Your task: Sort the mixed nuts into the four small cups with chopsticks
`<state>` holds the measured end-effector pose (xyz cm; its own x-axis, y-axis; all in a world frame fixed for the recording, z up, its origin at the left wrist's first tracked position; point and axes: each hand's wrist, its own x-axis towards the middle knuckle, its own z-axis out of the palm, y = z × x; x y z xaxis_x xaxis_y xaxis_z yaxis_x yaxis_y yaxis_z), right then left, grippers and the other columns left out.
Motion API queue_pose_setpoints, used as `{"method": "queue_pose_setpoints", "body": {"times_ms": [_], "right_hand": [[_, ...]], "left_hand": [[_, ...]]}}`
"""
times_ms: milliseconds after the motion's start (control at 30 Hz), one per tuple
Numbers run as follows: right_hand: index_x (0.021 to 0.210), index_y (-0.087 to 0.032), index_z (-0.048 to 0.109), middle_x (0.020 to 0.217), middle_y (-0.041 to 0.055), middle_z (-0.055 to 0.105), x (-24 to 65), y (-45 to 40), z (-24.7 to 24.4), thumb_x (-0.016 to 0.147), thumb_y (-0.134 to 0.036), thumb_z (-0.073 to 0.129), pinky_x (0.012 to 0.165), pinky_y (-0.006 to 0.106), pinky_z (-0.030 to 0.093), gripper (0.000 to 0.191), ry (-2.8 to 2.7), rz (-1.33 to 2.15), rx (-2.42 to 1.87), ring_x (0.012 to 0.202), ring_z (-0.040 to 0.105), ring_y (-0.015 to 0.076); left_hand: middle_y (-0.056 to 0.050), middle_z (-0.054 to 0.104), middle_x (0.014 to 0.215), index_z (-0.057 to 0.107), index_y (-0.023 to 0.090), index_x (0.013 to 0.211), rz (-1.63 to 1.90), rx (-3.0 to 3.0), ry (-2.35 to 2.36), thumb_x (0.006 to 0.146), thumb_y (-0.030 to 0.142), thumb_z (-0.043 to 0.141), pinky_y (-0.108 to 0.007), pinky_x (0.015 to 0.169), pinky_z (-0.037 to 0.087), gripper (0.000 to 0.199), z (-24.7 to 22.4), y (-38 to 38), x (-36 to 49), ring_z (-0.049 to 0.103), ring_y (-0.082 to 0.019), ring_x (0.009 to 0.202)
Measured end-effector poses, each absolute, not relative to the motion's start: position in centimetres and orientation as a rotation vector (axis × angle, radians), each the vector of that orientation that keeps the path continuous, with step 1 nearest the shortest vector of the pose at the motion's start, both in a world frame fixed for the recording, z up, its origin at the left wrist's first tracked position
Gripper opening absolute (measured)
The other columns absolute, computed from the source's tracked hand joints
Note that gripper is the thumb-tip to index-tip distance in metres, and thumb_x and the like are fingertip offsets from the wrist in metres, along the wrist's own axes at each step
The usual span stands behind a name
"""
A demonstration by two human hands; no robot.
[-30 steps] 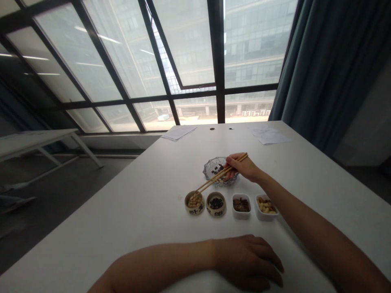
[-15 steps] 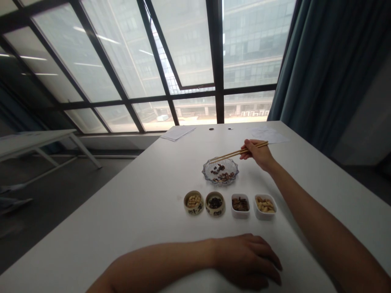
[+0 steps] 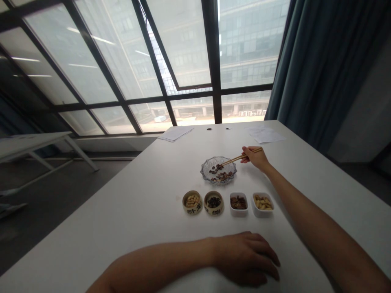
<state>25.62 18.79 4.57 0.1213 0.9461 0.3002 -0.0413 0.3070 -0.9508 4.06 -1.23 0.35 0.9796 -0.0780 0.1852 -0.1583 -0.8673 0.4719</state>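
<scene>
My right hand (image 3: pixel 255 157) is closed around a pair of wooden chopsticks (image 3: pixel 238 158). Their tips reach down into a clear glass dish (image 3: pixel 204 174) with a scalloped rim, at some dark pieces (image 3: pixel 218 167) inside it. Whether the tips pinch a piece is too small to tell. Reddish-brown pieces (image 3: pixel 222 176) lie in the near part of the dish. My left hand (image 3: pixel 244 259) rests flat on the table near its front, fingers stretched out and holding nothing.
Between my hands stand a round pot of peanuts (image 3: pixel 192 202), a round pot of black pieces (image 3: pixel 214 203), a square white dish of brown strips (image 3: pixel 238 204) and a white dish of tan pieces (image 3: pixel 263 204). Papers (image 3: pixel 176 133) lie on the white table (image 3: pixel 146 195) at the back.
My right hand has moved slightly down, and the chopstick tips have gone from the dish's far left rim down to the dark pieces inside. My left hand stays in place.
</scene>
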Motion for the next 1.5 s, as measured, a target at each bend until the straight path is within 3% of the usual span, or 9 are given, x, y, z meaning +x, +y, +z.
{"method": "queue_pose_setpoints", "body": {"times_ms": [300, 600, 933, 1267, 1500], "right_hand": [[0.063, -0.016, 0.065, 0.048, 0.0111, 0.068, 26.2, 19.1, 3.8, 0.076, -0.071, 0.079, 0.035, 0.021, 0.055, 0.059, -1.096, 0.859, -1.011, 0.039, 0.069, 0.0211], [0.062, -0.014, 0.067, 0.049, 0.0076, 0.067, 28.4, 18.9, 5.6, 0.091, -0.056, 0.075, 0.034, 0.014, 0.047, 0.052, -0.923, 1.081, -0.960, 0.038, 0.064, 0.0116], [0.062, -0.014, 0.073, 0.052, 0.0044, 0.066, 30.7, 17.2, 5.9, 0.068, -0.068, 0.087, 0.033, 0.018, 0.039, 0.057, -1.347, 1.505, -0.883, 0.036, 0.053, 0.0091], [0.067, -0.014, 0.074, 0.056, 0.0037, 0.068, 31.2, 17.6, 5.1, 0.070, -0.064, 0.089, 0.036, 0.016, 0.043, 0.053, -1.327, 1.541, -0.828, 0.039, 0.055, 0.0078], [0.067, -0.014, 0.072, 0.057, 0.0057, 0.070, 30.2, 18.9, 5.1, 0.081, -0.062, 0.082, 0.041, 0.015, 0.050, 0.051, -1.053, 1.249, -0.774, 0.044, 0.062, 0.0093]], "left_hand": [[-0.010, 0.067, 0.136, 0.069, 0.016, 0.121, 0.233, 2.631, -0.177, 0.096, 0.038, 0.051, -0.033, 0.124, 0.037, 0.038, 0.4, -1.3, 4.1, 0.061, -0.022, 0.130], [-0.009, 0.067, 0.136, 0.070, 0.016, 0.121, 0.246, 2.635, -0.177, 0.097, 0.039, 0.049, -0.032, 0.125, 0.035, 0.039, 0.3, -1.3, 4.0, 0.060, -0.022, 0.130], [-0.010, 0.066, 0.136, 0.069, 0.015, 0.122, 0.241, 2.628, -0.188, 0.097, 0.038, 0.050, -0.033, 0.124, 0.037, 0.038, 0.1, -1.2, 4.1, 0.060, -0.022, 0.131], [-0.009, 0.067, 0.135, 0.071, 0.014, 0.120, 0.271, 2.636, -0.185, 0.098, 0.040, 0.047, -0.032, 0.123, 0.037, 0.041, 0.2, -1.2, 4.1, 0.060, -0.022, 0.128], [-0.009, 0.067, 0.135, 0.071, 0.015, 0.120, 0.237, 2.634, -0.172, 0.097, 0.039, 0.049, -0.030, 0.124, 0.035, 0.040, 0.2, -1.2, 4.2, 0.060, -0.022, 0.129]]}}
